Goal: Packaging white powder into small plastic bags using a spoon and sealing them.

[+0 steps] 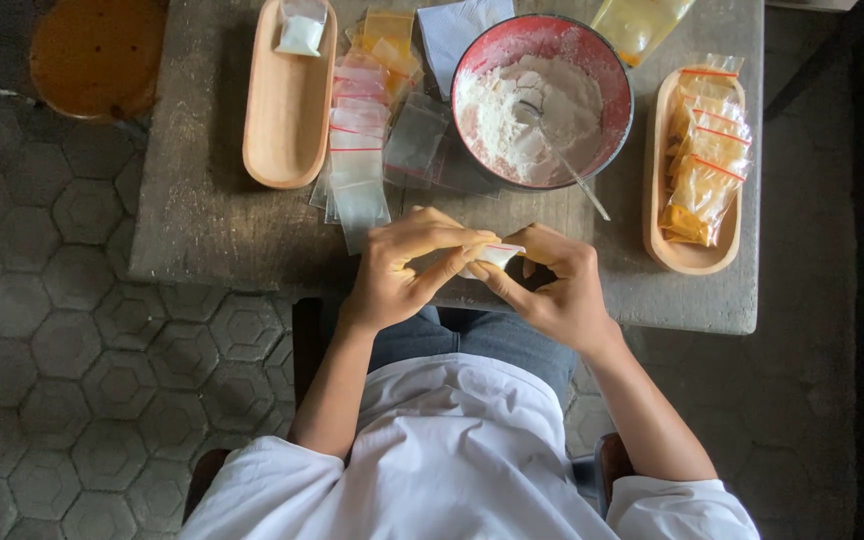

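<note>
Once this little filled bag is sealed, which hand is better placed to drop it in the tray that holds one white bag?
Left, probably. The left hand shares the small bag with the right hand, and the wooden tray lies on its side, so no crossing.

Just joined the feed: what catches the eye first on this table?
First the two hands, the left hand and right hand, pinching a small white-filled zip bag together at the near table edge. Just beyond them sits a red bowl of white powder with a spoon in it. To the right, a wooden tray holds bags of orange-yellow powder; a second tray at left holds one white packet.
</note>
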